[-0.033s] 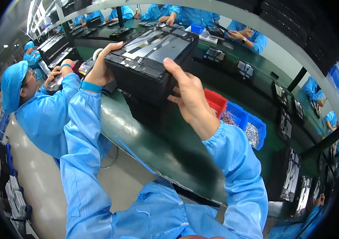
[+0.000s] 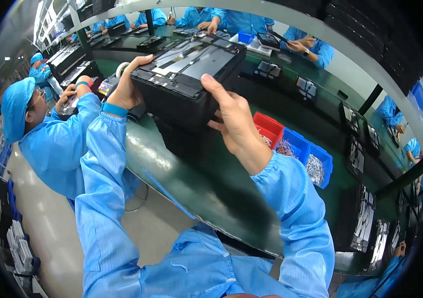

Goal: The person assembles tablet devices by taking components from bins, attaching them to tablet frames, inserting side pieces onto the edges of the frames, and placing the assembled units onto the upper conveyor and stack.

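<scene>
On the left, a co-worker (image 2: 47, 149) in a blue cap and blue coat sits at the worktop (image 2: 206, 188). Next comes the person's left hand (image 2: 126, 89), with a blue band at the wrist. Its fingers hold the left side of a big black stack (image 2: 184, 107), with one tip over the top edge. The stack is in the middle, up over the green worktop, and flat silver and black parts show on its top. It is dark below, so I can't tell if the stack's bottom touches the worktop. The right hand (image 2: 236, 116) grips the near right corner, thumb on top and other fingers around the side.

I think the step now is holding the stack with two hands. Any move from here would call for a tight grip and a level top.

Farther right are a red bin (image 2: 270, 123) and two blue bins (image 2: 327, 174) with small bits inside. Past them, flat dark devices (image 2: 363, 218) lie along the worktop.
</scene>
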Available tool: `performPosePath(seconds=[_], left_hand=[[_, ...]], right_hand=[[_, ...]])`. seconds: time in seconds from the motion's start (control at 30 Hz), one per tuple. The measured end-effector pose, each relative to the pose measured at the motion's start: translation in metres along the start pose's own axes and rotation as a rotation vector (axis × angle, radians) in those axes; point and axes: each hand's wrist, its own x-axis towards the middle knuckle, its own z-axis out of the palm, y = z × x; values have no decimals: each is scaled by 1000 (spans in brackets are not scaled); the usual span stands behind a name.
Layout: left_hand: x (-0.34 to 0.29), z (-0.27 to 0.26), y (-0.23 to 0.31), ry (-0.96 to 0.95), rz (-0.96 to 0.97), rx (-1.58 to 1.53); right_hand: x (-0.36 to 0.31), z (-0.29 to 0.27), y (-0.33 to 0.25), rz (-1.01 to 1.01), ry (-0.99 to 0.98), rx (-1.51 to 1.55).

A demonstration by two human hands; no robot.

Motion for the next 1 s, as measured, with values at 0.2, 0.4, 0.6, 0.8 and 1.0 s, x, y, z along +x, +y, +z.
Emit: performPosePath(seconds=[0.2,0.4,0.6,0.8,1.0], left_hand=[[12,-24,-9,72,-12,86],[5,-23,-37,20,71,-196],[4,-55,-132,207,327,-136],[0,-18,-149,304,532,-55],[-11,-45,-162,292,495,53]], right_hand=[[7,2,17,-18,41,-231],[9,-26,32,-72,23,-172],[31,-31,93,-75,-72,-51],[37,-19,98,-103,-69,8],[15,-18,101,64,-29,-28]])
